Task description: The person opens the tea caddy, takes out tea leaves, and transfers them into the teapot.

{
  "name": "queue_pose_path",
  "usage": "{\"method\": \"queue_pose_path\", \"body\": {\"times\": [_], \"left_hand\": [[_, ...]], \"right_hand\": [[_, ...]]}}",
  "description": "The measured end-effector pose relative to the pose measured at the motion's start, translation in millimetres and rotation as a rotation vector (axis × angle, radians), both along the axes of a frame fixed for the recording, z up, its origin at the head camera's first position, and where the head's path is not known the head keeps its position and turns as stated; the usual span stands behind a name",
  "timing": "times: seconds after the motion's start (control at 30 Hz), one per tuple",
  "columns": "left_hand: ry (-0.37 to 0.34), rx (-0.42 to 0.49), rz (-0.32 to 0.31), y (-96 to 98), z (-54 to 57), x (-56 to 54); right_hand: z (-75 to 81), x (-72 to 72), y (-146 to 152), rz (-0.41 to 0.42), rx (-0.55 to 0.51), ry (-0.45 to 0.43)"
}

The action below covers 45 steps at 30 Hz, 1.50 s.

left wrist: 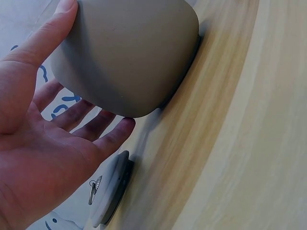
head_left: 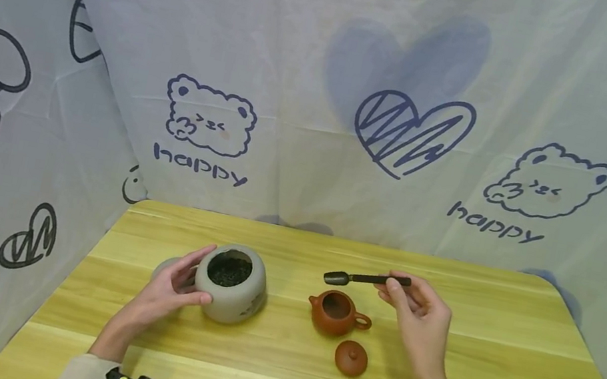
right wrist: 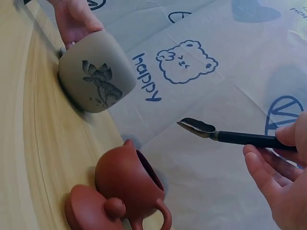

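My left hand point(head_left: 169, 291) holds a grey tea jar point(head_left: 236, 306) at the left, its thumb on the near side and its fingers round the far side. Dark loose tea leaves point(head_left: 230, 271) show inside the wide mouth, and a lotus drawing marks the jar's side in the right wrist view. Between thumb and fingers, my right hand point(head_left: 421, 315) pinches the black handle of a small tea scoop point(head_left: 338, 278), which points left above the teapot. The reddish-brown clay teapot point(head_left: 330, 320) stands uncovered, spout to the left and handle to the right. Its round lid point(head_left: 351, 359) lies in front of it.
The jar's grey lid point(left wrist: 112, 191), with a small metal ring on top, lies on the table beside my left hand. All these things are on a light wooden table point(head_left: 258, 378). A white printed cloth point(head_left: 310, 82) hangs behind it and at the left.
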<state>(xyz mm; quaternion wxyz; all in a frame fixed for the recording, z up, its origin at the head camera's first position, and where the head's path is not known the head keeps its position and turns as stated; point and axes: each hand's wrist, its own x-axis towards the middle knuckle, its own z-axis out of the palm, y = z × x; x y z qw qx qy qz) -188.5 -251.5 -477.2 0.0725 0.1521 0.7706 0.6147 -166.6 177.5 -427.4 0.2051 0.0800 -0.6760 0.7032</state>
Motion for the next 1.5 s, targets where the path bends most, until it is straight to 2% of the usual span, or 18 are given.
{"method": "queue_pose_path", "body": {"times": [0.23,0.9,1.13,1.5], "left_hand": [[0.002,0.002,-0.004,-0.2,0.4,-0.3],[-0.004,0.012,-0.002,0.2,-1.5,0.8],[0.005,0.012,0.004,0.1,-3.6,-0.9],[0.009,0.008,0.005,0.0,-3.5,-1.1]], "right_hand": [[4.1,-4.7,-20,0.063,-0.046,-0.005],[10.0,-22.1,-79,0.185,-0.079,-0.013],[11.1,-29.5,-101,0.197,-0.039,0.027],[10.3,-38.0,-134,0.223,0.039,0.013]]}}
